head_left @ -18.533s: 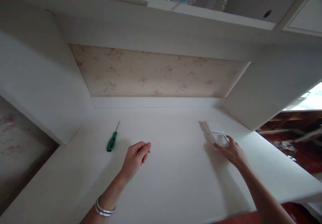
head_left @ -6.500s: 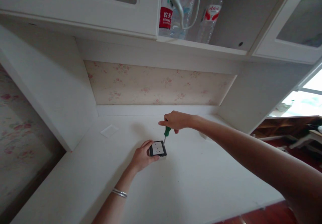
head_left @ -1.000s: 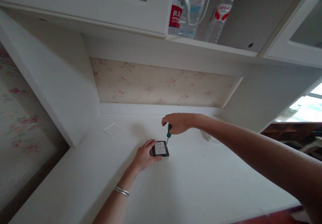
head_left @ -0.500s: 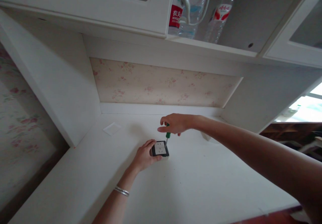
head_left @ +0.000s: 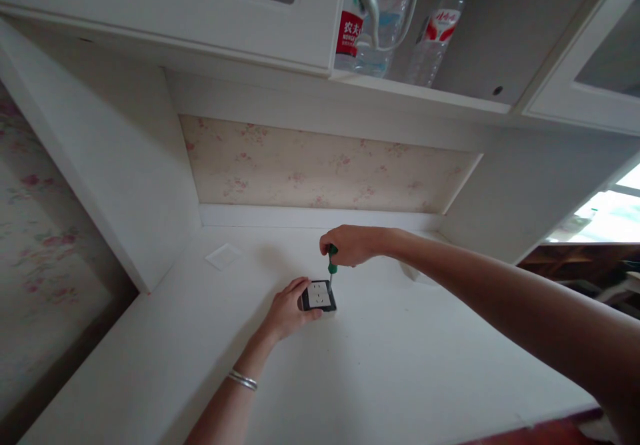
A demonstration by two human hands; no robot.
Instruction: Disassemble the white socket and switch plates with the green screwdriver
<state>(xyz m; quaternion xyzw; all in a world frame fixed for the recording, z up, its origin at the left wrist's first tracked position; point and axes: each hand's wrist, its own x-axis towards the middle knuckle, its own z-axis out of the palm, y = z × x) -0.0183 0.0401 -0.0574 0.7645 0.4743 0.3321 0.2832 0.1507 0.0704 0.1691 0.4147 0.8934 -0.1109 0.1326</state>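
Observation:
A wall socket (head_left: pixel 319 294) with a white face and dark frame lies flat on the white desk (head_left: pixel 380 365). My left hand (head_left: pixel 287 309) grips its left side, fingers curled over the edge. My right hand (head_left: pixel 351 244) is closed around the green handle of a screwdriver (head_left: pixel 331 265), held upright with its tip down on the socket's right edge. A silver bangle sits on my left wrist.
A thin white square cover plate (head_left: pixel 223 256) lies at the desk's back left. Another white part (head_left: pixel 411 270) lies behind my right forearm. Water bottles (head_left: pixel 395 18) stand on the shelf above. White side panels enclose the desk on both sides.
In the last second my right hand's fingers loosened, then closed again on the screwdriver handle. The socket and my left hand stayed put.

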